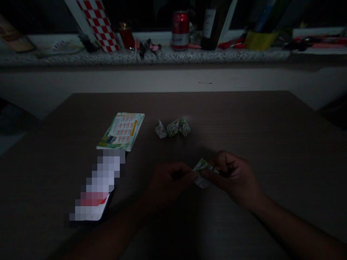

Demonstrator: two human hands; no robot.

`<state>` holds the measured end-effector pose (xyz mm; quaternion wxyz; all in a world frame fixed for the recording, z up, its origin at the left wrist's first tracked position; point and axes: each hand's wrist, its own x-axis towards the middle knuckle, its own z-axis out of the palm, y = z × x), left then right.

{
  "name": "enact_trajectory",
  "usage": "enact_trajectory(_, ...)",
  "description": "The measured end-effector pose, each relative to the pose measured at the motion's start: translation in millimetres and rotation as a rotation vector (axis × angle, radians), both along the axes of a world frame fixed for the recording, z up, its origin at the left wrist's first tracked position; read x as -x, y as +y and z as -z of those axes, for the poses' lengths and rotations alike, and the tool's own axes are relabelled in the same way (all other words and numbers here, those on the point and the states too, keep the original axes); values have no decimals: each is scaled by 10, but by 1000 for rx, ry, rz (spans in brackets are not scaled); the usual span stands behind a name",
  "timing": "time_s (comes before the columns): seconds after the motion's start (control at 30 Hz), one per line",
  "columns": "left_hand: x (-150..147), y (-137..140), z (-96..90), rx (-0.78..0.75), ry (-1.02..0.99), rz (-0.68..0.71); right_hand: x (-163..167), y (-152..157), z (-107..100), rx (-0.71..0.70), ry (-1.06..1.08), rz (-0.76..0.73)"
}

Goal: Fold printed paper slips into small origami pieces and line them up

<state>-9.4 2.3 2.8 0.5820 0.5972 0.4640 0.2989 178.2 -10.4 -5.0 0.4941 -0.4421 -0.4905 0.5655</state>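
Note:
A small folded piece of printed paper [202,166], green and white, is held between both hands above the table. My left hand [170,180] pinches its left corner between thumb and finger. On the other side, my right hand [235,177] grips its right part, the thumb lying across the front. Beyond the hands stand three folded paper pieces in a row: a left one [161,129], a middle one [172,128] and a right one [184,128]. A stack of printed calendar cards [121,130] lies to the left.
A phone with a lit, pixelated screen [99,187] lies left of my left forearm, below the cards. Along the granite sill [151,57] stand a red can [180,30], a dark bottle [210,29] and a red-and-white checked box [99,23]. The room is dim.

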Motion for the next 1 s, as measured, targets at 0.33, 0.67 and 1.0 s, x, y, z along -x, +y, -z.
enact_trajectory(0.33, 21, -18, 27, -112, 9, -64, 23, 23, -41, -60, -21, 57)
enact_trajectory(0.67, -8, -11, 2, -198, 100, 6, 23, -3, -1, -63, -29, 21)
enact_trajectory(1.0, -26, -28, 31, -107, 89, -37, 22, 3, -1, -86, -70, 49)
